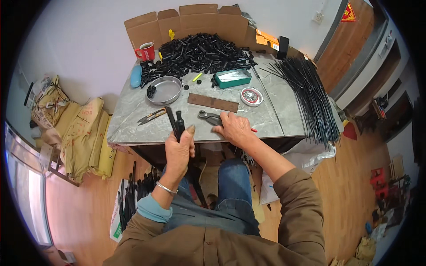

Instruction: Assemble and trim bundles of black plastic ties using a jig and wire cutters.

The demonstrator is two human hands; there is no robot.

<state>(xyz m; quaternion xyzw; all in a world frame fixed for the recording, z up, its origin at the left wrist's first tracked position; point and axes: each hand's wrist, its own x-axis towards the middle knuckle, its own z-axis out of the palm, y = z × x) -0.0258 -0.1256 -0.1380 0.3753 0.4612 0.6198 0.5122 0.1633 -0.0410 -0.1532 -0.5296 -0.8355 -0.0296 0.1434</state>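
My left hand (pixel 177 153) is closed around black rod-like pieces (pixel 173 122) held upright at the table's front edge; one has a stepped, knobbed end. My right hand (pixel 235 128) lies over a pair of pliers (pixel 212 117) on the table, fingers wrapped on the handles. The metal head points left and a red handle tip shows past my palm. Beside my left hand lie thread snips (pixel 153 116) with dark blades. Beyond the pliers rests a flat brown bar (pixel 213 103).
A big heap of black plastic parts (pixel 204 53) lies at the back. Around it stand a metal bowl (pixel 164 91), a green tray (pixel 233 78), a small white dish (pixel 251 96) and a red mug (pixel 145 52). Long black rods (pixel 310 97) overhang the right edge. Filled sacks (pixel 80 133) sit at left.
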